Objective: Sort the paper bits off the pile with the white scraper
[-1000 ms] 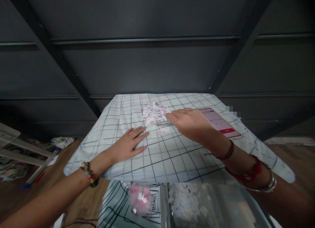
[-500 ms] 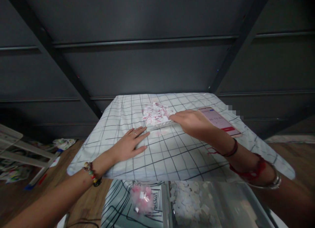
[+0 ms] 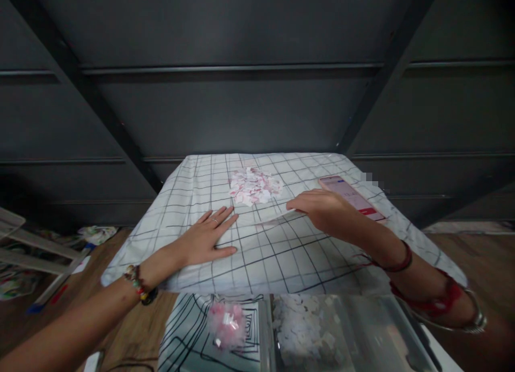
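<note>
My left hand (image 3: 205, 237) lies flat on the checked tablecloth (image 3: 265, 254), fingers spread, holding nothing. With fingers closed, my right hand (image 3: 322, 208) grips one end of a thin, pale, see-through strip (image 3: 276, 218); its exact kind cannot be made out. The strip runs low across the cloth toward my left fingertips. Just beyond it lies a heap of small white and pink paper scraps (image 3: 255, 187), apart from both hands. A phone (image 3: 352, 196) with a lit screen rests behind my right hand, which partly hides it.
Below the table's near edge are a clear bag of pink bits (image 3: 228, 324) on patterned cloth and a clear plastic bin (image 3: 346, 329) holding pale scraps. A dark panelled wall (image 3: 241, 109) stands behind the table. A white frame (image 3: 36, 248) is at far left.
My right hand has drawn the strip back from the paper heap, toward me. A gap of cloth now shows between them. My left hand stays flat on the cloth.
</note>
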`<act>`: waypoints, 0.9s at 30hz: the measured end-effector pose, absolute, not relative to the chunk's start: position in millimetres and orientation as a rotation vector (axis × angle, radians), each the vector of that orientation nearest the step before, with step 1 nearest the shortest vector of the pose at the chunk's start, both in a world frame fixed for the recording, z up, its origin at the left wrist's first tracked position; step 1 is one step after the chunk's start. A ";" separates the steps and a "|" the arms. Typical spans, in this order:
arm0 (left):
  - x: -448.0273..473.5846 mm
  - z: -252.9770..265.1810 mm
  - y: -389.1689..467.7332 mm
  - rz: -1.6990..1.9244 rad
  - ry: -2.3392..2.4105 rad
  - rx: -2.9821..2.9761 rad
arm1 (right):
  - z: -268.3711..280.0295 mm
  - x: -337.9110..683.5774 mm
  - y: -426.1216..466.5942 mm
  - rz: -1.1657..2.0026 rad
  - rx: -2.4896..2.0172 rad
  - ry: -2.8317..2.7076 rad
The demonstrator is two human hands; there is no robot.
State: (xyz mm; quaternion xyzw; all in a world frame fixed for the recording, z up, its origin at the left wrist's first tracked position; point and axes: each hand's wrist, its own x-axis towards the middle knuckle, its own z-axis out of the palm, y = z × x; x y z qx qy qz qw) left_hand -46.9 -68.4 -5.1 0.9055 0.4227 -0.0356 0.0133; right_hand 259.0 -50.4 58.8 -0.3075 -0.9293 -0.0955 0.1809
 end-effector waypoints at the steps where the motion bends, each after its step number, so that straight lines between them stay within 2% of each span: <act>1: -47.5 -4.8 -69.7 -0.104 1.319 2.814 | 61.2 261.7 -54.5 -0.242 -0.886 -2.626; 5: -48.7 -2.9 -78.6 -0.113 1.316 2.778 | 71.5 270.4 -69.0 -0.241 -1.011 -2.593; 9: -48.3 -2.6 -91.5 -0.104 1.316 2.751 | 69.1 269.0 -82.6 -0.502 -1.216 -2.505; 12: -47.5 -4.5 -97.7 -0.084 1.322 2.754 | 62.1 260.1 -98.1 -0.625 -1.099 -2.501; 18: -51.4 -4.3 -99.6 -0.134 1.335 2.750 | 67.0 237.1 -124.5 -0.572 -0.927 -2.507; 27: -74.7 -8.8 -111.3 -0.075 1.340 2.747 | 69.6 238.4 -134.9 -0.709 -1.120 -2.467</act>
